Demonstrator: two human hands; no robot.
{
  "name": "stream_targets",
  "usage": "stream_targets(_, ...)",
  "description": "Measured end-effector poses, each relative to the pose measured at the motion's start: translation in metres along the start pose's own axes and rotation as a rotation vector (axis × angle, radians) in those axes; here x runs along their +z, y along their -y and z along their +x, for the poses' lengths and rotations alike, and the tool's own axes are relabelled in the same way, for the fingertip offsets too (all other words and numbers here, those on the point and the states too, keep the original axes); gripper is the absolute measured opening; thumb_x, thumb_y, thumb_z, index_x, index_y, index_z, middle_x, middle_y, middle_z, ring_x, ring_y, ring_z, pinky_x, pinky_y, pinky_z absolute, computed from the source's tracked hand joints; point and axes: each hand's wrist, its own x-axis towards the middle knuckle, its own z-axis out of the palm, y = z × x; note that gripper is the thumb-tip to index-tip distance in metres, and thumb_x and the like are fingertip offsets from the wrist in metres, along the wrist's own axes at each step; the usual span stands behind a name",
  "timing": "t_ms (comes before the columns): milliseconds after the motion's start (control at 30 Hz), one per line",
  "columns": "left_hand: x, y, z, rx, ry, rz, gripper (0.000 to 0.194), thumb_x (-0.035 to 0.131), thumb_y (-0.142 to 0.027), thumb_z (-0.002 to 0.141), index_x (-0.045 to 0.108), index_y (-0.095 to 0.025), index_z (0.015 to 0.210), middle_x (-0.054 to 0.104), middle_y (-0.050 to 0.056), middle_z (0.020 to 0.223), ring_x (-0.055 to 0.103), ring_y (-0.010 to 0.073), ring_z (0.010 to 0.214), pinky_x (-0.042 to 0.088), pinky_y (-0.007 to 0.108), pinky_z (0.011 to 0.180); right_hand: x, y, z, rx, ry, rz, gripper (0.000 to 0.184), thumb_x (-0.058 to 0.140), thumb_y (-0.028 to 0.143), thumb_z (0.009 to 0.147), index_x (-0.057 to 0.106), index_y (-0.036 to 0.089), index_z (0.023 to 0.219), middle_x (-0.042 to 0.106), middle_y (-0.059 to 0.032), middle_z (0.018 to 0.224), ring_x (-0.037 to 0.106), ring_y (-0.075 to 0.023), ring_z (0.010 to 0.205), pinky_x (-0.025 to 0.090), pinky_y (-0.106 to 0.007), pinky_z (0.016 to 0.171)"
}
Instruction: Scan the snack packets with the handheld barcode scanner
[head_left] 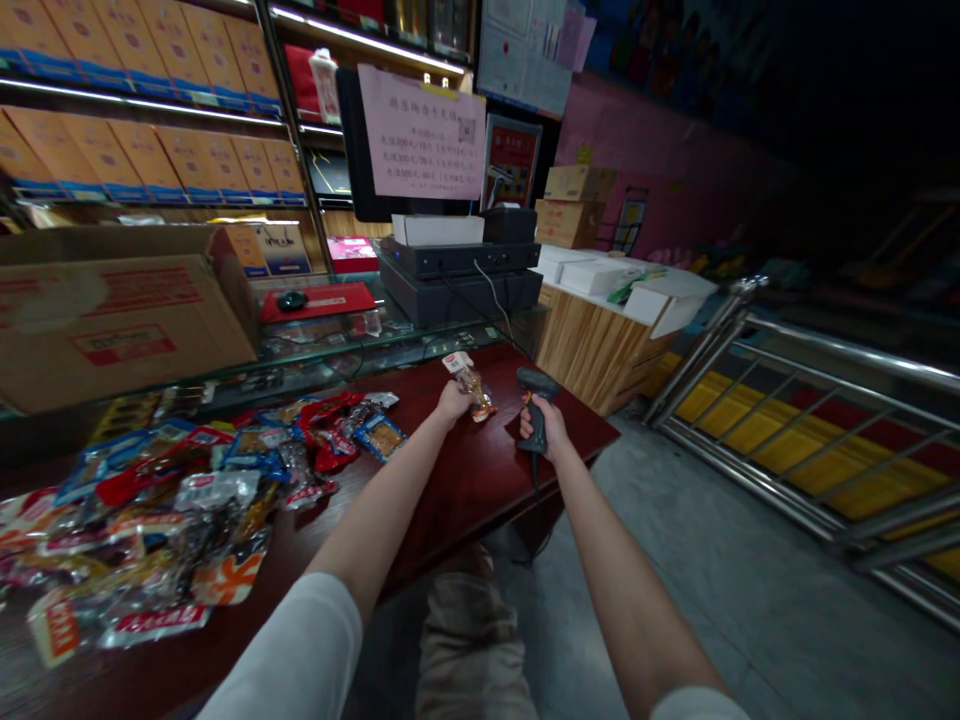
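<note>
My left hand point(455, 400) is closed on the edge of a small clear snack packet point(475, 388) with a white label top and brownish food inside. The packet is over the dark red table point(442, 490). A black handheld barcode scanner point(534, 425) is gripped by its handle in my right hand point(553, 428), upright near the table's right end. Its head points left toward the packet, and a cable hangs from the handle. Left of my left arm lies a heap of snack packets point(217, 490) in red, blue and clear wrappers.
Behind the table stands a glass counter point(337, 352) with a cardboard box point(112, 320), a mouse point(292, 300) on a red mat and a cash register point(457, 265) with a paper sign point(424, 135). A metal railing point(825, 350) runs along the right. Shelves of orange boxes point(150, 155) fill the back left.
</note>
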Motion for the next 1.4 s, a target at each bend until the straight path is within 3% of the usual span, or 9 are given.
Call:
stream_targets(133, -0.043, 0.002, -0.033, -0.049, -0.034, -0.185, 0.033, 0.072, -0.019, 0.075, 0.042, -0.022, 0.089, 0.063, -0.001, 0.077, 0.071, 0.0179, 0.071, 0.06, 0.037, 0.073, 0.001, 0.002, 0.0, 0.008, 0.003, -0.012, 0.043, 0.077, 0.051, 0.071, 0.051, 0.023, 0.089, 0.051, 0.01, 0.05, 0.041, -0.0077, 0.034, 0.034, -0.02, 0.034)
stream_targets(233, -0.086, 0.003, -0.062, -0.025, -0.086, -0.283, 0.035, 0.066, -0.028, 0.082, 0.032, -0.025, 0.092, 0.06, -0.003, 0.082, 0.071, 0.016, 0.067, 0.06, 0.037, 0.068, 0.005, 0.008, -0.004, 0.015, -0.019, -0.026, 0.043, 0.078, 0.051, 0.069, 0.051, 0.023, 0.088, 0.051, 0.0098, 0.049, 0.04, -0.0076, 0.033, 0.034, -0.021, 0.034)
stream_targets(333, -0.127, 0.005, -0.091, 0.065, -0.08, -0.392, 0.036, 0.065, -0.032, 0.081, 0.033, -0.025, 0.096, 0.06, -0.003, 0.087, 0.07, 0.0153, 0.067, 0.059, 0.037, 0.068, 0.017, 0.012, -0.013, 0.023, -0.031, -0.04, 0.043, 0.078, 0.049, 0.068, 0.052, 0.022, 0.088, 0.05, 0.0099, 0.048, 0.039, -0.0072, 0.032, 0.033, -0.02, 0.034)
stream_targets(433, -0.155, 0.009, -0.112, 0.159, -0.1, -0.318, 0.034, 0.065, -0.035, 0.079, 0.039, -0.024, 0.098, 0.059, -0.004, 0.085, 0.066, 0.0135, 0.067, 0.056, 0.031, 0.067, 0.043, 0.007, -0.027, 0.046, 0.082, -0.038, 0.04, 0.076, 0.048, 0.071, 0.054, 0.021, 0.091, 0.05, 0.01, 0.049, 0.039, -0.0072, 0.033, 0.032, -0.02, 0.034)
stream_targets(533, -0.172, 0.016, -0.125, 0.228, -0.197, -0.155, 0.03, 0.065, -0.032, 0.076, 0.046, -0.023, 0.098, 0.056, -0.005, 0.077, 0.058, 0.012, 0.064, 0.05, 0.025, 0.063, 0.083, -0.009, -0.049, 0.08, 0.244, -0.023, 0.039, 0.075, 0.048, 0.075, 0.055, 0.022, 0.096, 0.051, 0.0102, 0.052, 0.04, -0.0072, 0.033, 0.032, -0.02, 0.034)
stream_targets(700, -0.183, 0.023, -0.138, 0.281, -0.286, 0.01, 0.025, 0.064, -0.026, 0.076, 0.054, -0.022, 0.099, 0.062, -0.003, 0.078, 0.06, 0.0139, 0.07, 0.049, 0.025, 0.069, 0.152, -0.04, -0.08, 0.143, 0.375, 0.031, 0.04, 0.076, 0.049, 0.076, 0.057, 0.021, 0.098, 0.052, 0.0104, 0.053, 0.04, -0.0064, 0.033, 0.033, -0.019, 0.033)
stream_targets(833, -0.182, 0.021, -0.148, 0.221, -0.235, 0.019, 0.022, 0.062, -0.024, 0.079, 0.055, -0.023, 0.1, 0.064, -0.002, 0.081, 0.064, 0.0146, 0.066, 0.052, 0.026, 0.065, 0.181, -0.058, -0.086, 0.166, 0.379, 0.049, 0.043, 0.08, 0.05, 0.073, 0.057, 0.021, 0.095, 0.051, 0.0105, 0.051, 0.04, -0.0059, 0.032, 0.031, -0.019, 0.032)
stream_targets(1167, -0.18, 0.02, -0.149, 0.191, -0.192, 0.033, 0.023, 0.065, -0.023, 0.08, 0.061, -0.024, 0.102, 0.066, 0.0, 0.084, 0.065, 0.0167, 0.067, 0.057, 0.029, 0.066, 0.183, -0.07, -0.083, 0.204, 0.354, 0.064, 0.041, 0.08, 0.049, 0.072, 0.054, 0.022, 0.088, 0.048, 0.0113, 0.049, 0.038, -0.0058, 0.031, 0.031, -0.019, 0.031)
stream_targets(1400, -0.18, 0.023, -0.149, 0.264, -0.208, 0.287, 0.023, 0.055, -0.019, 0.088, 0.061, -0.024, 0.11, 0.067, 0.001, 0.082, 0.066, 0.0177, 0.071, 0.053, 0.029, 0.078, 0.179, -0.07, -0.086, 0.17, 0.333, 0.069, 0.039, 0.079, 0.045, 0.072, 0.056, 0.022, 0.094, 0.049, 0.011, 0.051, 0.038, -0.0057, 0.032, 0.031, -0.019, 0.032)
